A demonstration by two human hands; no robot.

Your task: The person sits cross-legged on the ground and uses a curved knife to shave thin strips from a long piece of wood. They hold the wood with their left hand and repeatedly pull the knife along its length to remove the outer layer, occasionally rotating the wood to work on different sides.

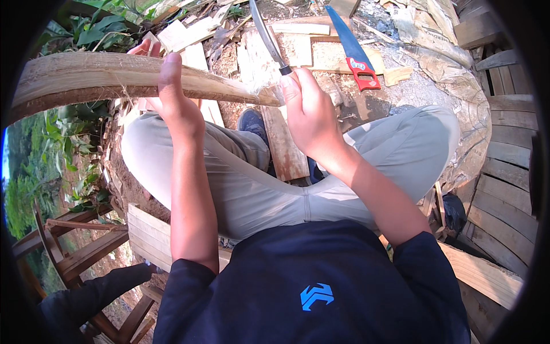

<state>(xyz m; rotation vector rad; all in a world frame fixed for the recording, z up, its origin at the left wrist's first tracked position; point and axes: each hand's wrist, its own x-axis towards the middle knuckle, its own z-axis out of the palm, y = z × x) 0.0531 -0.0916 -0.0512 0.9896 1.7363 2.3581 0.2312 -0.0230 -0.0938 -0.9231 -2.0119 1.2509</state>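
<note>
A long, pale piece of wood point(91, 77) with a curved, bark-brown lower edge extends from the far left to just in front of my right hand. My left hand point(180, 109) grips it near its middle, thumb on the near face and fingers partly hidden behind. In my right hand point(312, 114) is a knife point(267, 35), its curved blade pointing up and away. My fist hides most of the handle. Fine whittled fibres point(266, 90) cling to the wood's right end, close beside my right knuckles.
A handsaw point(346, 43) with a red handle lies on the ground ahead, to the right. Board offcuts point(295, 49) and shavings surround it. A narrow plank point(285, 152) lies between my feet. Slatted wood point(504, 166) stands at right; a dark trouser leg point(103, 292) shows lower left.
</note>
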